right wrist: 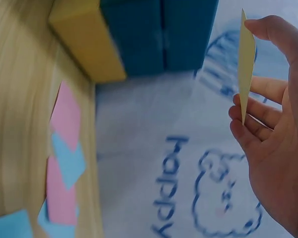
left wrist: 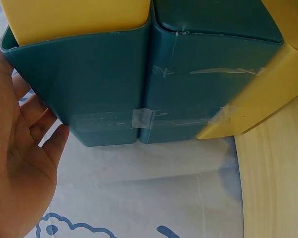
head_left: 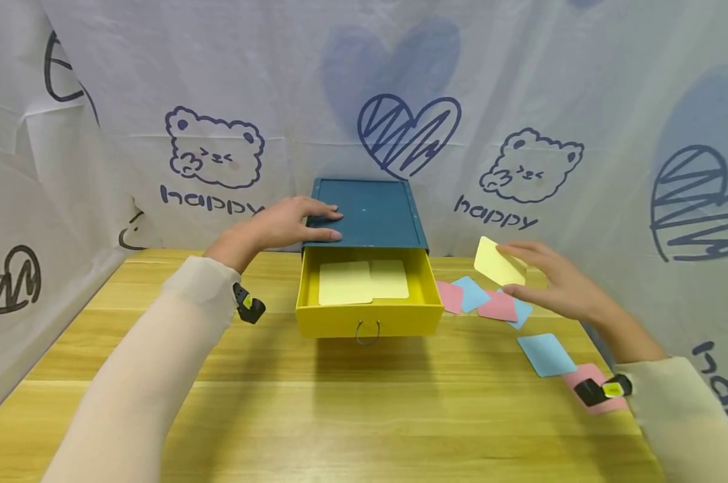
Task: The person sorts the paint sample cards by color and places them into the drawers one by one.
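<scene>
A blue-green drawer box (head_left: 370,211) stands at the back of the table, its yellow drawer (head_left: 330,323) pulled out toward me. Two pale yellow cards (head_left: 344,282) lie inside the drawer, side by side and partly overlapping. My left hand (head_left: 291,221) rests on the box's top left edge with fingers extended; in the left wrist view the fingers touch the casing (left wrist: 84,84). My right hand (head_left: 557,282) pinches another pale yellow card (head_left: 495,261) between thumb and fingers, above the table right of the box. The right wrist view shows this card (right wrist: 246,64) almost edge-on.
Pink cards (head_left: 498,306) and blue cards (head_left: 547,354) lie scattered on the wooden table (head_left: 364,416) to the right, some overlapping. A ring handle (head_left: 367,334) hangs from the drawer front. A printed cloth (head_left: 303,80) hangs close behind the box.
</scene>
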A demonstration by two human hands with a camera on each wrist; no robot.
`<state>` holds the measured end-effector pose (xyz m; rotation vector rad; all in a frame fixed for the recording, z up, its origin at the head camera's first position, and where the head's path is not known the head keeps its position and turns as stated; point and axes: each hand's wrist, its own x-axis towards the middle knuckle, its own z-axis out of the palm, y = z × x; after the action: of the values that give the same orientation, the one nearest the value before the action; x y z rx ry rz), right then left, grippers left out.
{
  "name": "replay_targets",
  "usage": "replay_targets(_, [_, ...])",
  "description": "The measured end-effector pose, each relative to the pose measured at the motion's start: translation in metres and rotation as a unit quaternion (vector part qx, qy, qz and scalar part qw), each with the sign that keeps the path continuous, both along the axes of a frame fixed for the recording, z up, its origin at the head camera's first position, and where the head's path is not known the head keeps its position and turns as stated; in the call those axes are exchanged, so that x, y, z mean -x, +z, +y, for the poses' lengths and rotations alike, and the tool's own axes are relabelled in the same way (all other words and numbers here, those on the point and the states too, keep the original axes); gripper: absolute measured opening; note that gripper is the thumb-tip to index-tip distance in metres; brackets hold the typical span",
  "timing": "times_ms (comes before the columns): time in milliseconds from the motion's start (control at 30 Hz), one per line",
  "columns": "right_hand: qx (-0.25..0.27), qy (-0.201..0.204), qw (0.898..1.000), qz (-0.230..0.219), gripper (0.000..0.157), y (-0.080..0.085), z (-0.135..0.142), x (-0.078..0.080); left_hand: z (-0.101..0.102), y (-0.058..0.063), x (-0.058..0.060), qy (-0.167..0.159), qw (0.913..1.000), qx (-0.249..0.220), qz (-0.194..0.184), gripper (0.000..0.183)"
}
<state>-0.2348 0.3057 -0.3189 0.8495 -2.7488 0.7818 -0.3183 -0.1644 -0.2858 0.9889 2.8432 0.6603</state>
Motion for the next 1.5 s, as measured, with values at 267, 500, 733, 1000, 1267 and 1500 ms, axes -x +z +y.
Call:
replay_targets(267, [-0.012, 0.079, 0.996, 0.032, 0.064, 0.022, -0.04, -0.015, 0.0, 0.001, -0.001, 0.004, 1.0, 0.0, -0.001, 0.066])
replay_targets(500, [-0.043, 0.149, 0.987, 0.051, 0.066, 0.028, -0.076, -0.013, -0.002, 0.001, -0.004, 0.005, 1.0, 0.001, -0.002, 0.066])
replay_targets(733, [-0.088, 0.162, 0.981, 0.056, 0.063, 0.033, -0.101, -0.011, -0.001, -0.001, -0.003, 0.011, 0.9999, 0.004, 0.004, 0.066])
replay_targets(1000, [-0.091, 0.183, 0.978, 0.051, 0.056, 0.034, -0.117, -0.006, 0.001, -0.001, -0.003, 0.012, 0.9999, 0.006, 0.006, 0.065])
replay_targets(1267, [-0.096, 0.175, 0.979, 0.039, 0.058, 0.035, -0.123, -0.007, 0.001, 0.0, -0.003, 0.012, 0.9999, 0.002, 0.006, 0.064])
replay_targets(1500, [-0.049, 0.171, 0.983, 0.038, 0.05, 0.034, -0.12, -0.014, 0.0, 0.0, -0.003, 0.011, 0.9999, 0.003, 0.005, 0.066])
